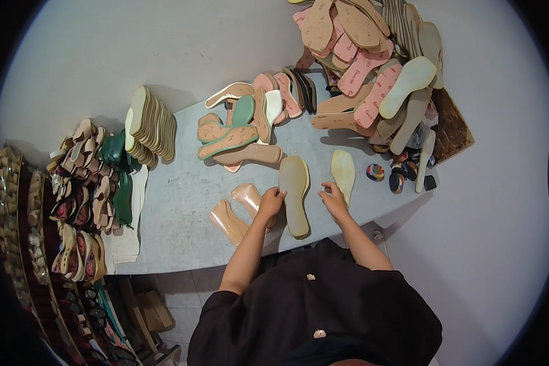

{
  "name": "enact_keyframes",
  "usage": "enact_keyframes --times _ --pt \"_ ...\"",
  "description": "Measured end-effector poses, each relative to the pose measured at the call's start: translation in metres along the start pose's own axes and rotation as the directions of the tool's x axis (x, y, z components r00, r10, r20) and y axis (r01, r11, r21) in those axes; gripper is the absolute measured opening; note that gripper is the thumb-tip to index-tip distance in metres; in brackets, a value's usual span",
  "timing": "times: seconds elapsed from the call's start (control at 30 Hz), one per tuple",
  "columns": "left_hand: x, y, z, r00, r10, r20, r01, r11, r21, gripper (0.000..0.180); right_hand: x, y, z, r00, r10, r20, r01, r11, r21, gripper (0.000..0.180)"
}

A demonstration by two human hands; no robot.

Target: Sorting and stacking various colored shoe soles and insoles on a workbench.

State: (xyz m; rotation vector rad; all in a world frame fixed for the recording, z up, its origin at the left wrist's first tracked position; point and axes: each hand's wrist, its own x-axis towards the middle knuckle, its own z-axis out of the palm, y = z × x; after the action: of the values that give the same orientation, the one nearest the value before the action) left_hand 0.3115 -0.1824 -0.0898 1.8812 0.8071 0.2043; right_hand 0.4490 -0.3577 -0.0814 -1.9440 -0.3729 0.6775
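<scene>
In front of me on the table lies a beige shoe sole (294,192), its pale underlayer showing along the right edge. My left hand (272,202) is at that sole's left edge, fingers curled and thumb against the side. Right of it a pale yellow insole (342,168) rests flat. My right hand (333,199) is over its lower left edge, fingers apart and holding nothing. Two glossy tan wedge heels (229,222) (247,198) lie just left of my left hand; my forearm partly covers them.
Loose soles and insoles (244,131) lie across the table's back. A tall stack of cream soles (154,128) stands left, beside piled sandals (88,146). At right, a heap of pink and tan insoles (372,73) overhangs a wooden board (454,125), near a multicoloured roll (375,172).
</scene>
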Motion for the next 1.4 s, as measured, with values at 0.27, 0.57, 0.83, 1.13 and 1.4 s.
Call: enact_keyframes --times 0.27,0.57,0.83,1.13,1.4 --pt "0.002 0.005 -0.003 0.993 -0.058 0.100 0.056 0.998 0.021 0.029 -0.020 -0.017 0.012 0.997 -0.050 0.056 0.065 0.949 -0.309 0.041" --pt "-0.003 0.026 -0.004 0.999 -0.050 0.006 0.046 0.960 0.275 0.038 -0.033 -0.023 0.032 0.991 -0.028 0.127 0.083 0.892 -0.445 0.046" --pt "-0.031 0.048 0.027 0.921 0.365 -0.137 -0.281 0.865 0.416 0.066 0.007 -0.041 0.002 0.962 -0.208 -0.179 0.124 0.913 -0.390 0.049" --pt "-0.042 0.043 0.051 0.927 0.364 0.089 -0.327 0.669 0.668 0.056 0.104 -0.170 -0.153 0.529 -0.228 -0.817 0.050 0.970 -0.239 0.060" --pt "-0.035 0.042 0.049 0.964 0.261 0.057 -0.250 0.805 0.538 0.053 0.087 -0.133 -0.121 0.819 -0.315 -0.480 0.543 0.695 0.471 0.024"
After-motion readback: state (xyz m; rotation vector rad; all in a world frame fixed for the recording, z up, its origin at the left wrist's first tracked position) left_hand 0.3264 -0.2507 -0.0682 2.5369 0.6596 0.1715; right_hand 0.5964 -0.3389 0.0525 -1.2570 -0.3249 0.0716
